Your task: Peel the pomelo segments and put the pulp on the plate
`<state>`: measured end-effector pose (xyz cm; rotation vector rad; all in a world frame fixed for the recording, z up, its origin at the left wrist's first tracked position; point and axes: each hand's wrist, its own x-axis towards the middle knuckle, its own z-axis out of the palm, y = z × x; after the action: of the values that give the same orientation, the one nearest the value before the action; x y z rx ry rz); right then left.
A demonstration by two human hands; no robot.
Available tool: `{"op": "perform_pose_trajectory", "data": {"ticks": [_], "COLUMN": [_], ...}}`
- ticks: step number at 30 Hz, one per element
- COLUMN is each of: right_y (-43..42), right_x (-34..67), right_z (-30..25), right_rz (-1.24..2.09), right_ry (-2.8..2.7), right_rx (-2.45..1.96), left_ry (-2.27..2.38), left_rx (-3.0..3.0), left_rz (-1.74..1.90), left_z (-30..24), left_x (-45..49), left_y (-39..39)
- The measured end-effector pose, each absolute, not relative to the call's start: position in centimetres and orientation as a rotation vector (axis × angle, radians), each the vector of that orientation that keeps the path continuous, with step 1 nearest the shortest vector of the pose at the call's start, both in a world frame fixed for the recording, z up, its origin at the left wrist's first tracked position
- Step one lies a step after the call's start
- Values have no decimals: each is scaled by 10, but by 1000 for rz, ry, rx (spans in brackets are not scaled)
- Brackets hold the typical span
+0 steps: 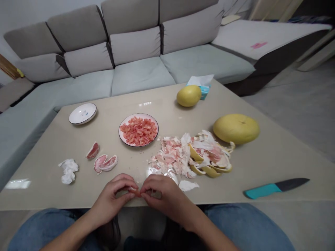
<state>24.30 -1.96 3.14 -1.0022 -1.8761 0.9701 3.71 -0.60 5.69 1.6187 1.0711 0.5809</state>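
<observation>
Left hand and right hand at near edge of table, fingers curled, tips pinching small pomelo piece between them. Seems skin-peeling step. Next calls for gentle pull, flesh soft. Plate beyond, peel heap right.

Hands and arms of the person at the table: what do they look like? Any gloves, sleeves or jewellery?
Both the left hand and the right hand are bare, with no gloves. The forearms show no sleeves as far as the picture reaches, and no watch, bracelet or ring is visible. Below them, the legs wear blue jeans.
</observation>
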Motion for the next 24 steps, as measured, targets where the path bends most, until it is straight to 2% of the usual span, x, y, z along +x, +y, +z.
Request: {"op": "perform_pose_trajectory", "data": {"ticks": [7,14,24], "right_y": [-22,-20,-18], "right_x": [240,240,246], "right_z": [29,31,36], "right_rz": [991,1153,1039], "right_ry": [-1824,-1739,-1785], "right_rx": [-1080,-1074,-936], "left_ry": [1047,1048,1004], "left_rx": [1421,1332,1222], "left_rz": [546,551,542], "left_z": [49,51,51], "left_x": [36,35,35], "left_y": [-4,-4,-3]}}
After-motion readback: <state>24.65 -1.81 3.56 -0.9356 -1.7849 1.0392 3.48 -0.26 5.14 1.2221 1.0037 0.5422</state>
